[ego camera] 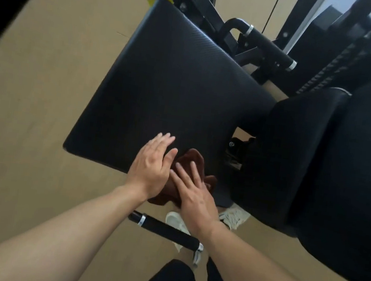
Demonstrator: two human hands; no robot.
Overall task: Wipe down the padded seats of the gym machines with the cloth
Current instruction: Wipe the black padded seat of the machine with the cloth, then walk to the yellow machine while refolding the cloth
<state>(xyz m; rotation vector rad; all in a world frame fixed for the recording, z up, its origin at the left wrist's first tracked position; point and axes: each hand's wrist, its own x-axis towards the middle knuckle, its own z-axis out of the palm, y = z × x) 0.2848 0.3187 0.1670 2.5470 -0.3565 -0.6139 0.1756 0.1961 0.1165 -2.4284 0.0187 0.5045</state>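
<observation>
Tan floor (32,96) at left. Our left hand (150,166) lies flat on the near edge of the black padded seat (175,87), fingers straight, gripping nothing. Just right of it, the brown cloth (192,160) sits bunched on the seat's near corner, pressed under our right hand (193,193), fingers extended flat. Backrest pad (294,166) further right.

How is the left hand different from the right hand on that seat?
The left hand lies mostly on the black padded seat with fingers together; the right hand lies on the crumpled brown cloth with fingers spread. The left sits farther up the seat. Both are flat and open.
</observation>
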